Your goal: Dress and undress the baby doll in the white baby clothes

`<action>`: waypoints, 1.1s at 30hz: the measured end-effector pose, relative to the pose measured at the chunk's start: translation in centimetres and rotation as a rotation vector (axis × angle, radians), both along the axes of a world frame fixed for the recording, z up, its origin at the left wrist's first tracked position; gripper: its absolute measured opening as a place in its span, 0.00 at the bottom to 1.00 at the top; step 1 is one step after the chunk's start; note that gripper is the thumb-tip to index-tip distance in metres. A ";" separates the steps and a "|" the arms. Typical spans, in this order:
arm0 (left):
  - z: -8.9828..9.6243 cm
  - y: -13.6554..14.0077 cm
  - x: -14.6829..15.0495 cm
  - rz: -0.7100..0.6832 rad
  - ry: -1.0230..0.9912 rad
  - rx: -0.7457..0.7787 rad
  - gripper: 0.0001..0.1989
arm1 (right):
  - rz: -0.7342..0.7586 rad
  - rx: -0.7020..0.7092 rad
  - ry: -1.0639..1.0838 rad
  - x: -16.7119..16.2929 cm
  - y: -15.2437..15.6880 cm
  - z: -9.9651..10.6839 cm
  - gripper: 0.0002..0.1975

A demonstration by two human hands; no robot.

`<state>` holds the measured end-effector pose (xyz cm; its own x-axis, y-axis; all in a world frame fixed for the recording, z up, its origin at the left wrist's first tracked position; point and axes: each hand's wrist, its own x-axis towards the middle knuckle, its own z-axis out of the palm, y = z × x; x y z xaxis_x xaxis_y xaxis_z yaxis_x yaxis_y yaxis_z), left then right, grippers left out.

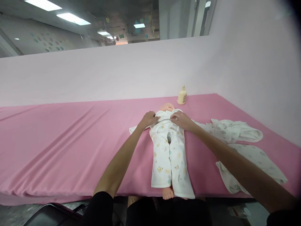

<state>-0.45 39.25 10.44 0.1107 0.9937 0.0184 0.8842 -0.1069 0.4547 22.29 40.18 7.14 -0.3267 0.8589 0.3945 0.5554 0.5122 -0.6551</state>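
A baby doll [167,193] lies on its back on the pink-covered table, its head toward the wall and a bare foot at the near edge. White patterned baby trousers [162,157] cover its legs and reach up over its belly, with an open slit at the crotch. At the waistband, my left hand [150,119] is closed on the left side of the trousers. Across from it, my right hand [181,120] pinches the right side of the waistband. Beneath them a white top shows at the doll's chest and arms.
A pale yellow pump bottle [182,96] stands by the wall [117,75] behind the doll. White patterned baby clothes [235,130] and a folded white cloth [258,161] lie to the right. The pink sheet [58,144] has creases on the left. A dark chair [54,215] is below.
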 end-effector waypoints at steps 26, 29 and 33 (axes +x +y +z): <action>3.2 -2.9 -0.6 -0.209 -0.220 0.270 0.07 | 0.217 -0.130 -0.463 -0.9 0.7 4.3 0.14; 3.5 -3.4 -0.9 -0.322 -0.249 0.197 0.11 | 0.055 0.085 -0.434 -1.5 0.6 2.8 0.13; 3.7 -3.8 -1.3 -0.418 -0.248 0.090 0.14 | -0.230 0.209 -0.474 -2.5 0.4 0.7 0.10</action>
<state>-1.71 35.46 14.16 0.4814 0.8583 0.1780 0.6234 -0.4780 0.6187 19.80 40.62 7.83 -0.3233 0.8483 0.4194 0.8769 0.4351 -0.2043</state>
